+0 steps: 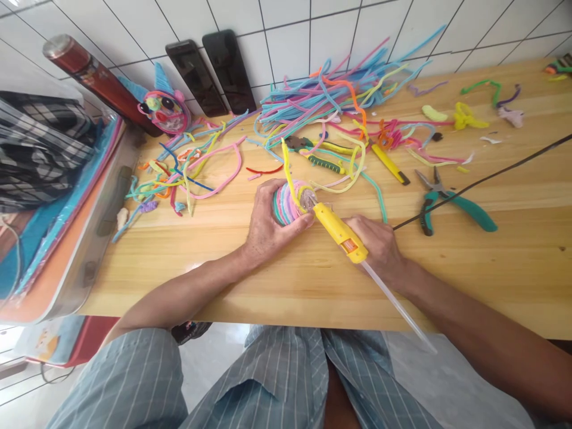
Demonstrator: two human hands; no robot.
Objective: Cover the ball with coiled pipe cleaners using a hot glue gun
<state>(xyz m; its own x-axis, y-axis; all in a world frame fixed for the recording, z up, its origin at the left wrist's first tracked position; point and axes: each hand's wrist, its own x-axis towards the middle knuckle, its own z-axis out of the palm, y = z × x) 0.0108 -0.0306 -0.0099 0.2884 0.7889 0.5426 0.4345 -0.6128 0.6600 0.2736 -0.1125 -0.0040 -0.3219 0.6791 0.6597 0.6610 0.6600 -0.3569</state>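
My left hand (267,223) is wrapped round a small round object wound with pastel pipe cleaners (289,202), pink, blue and yellow, and holds it on the wooden table (513,262). A yellow pipe cleaner (288,167) rises from it. My right hand (378,247) grips a yellow hot glue gun (339,231), whose nozzle touches the wound object. A clear glue stick (397,307) sticks out of the gun's back toward me.
A heap of coloured pipe cleaners (322,98) covers the table's far side. Teal-handled pliers (440,199), a yellow utility knife (389,163), green-handled cutters (319,159) and a black cord (487,176) lie nearby. A pipe-cleaner figure (163,107), a red tube (96,77) and two phones (214,71) stand by the tiled wall.
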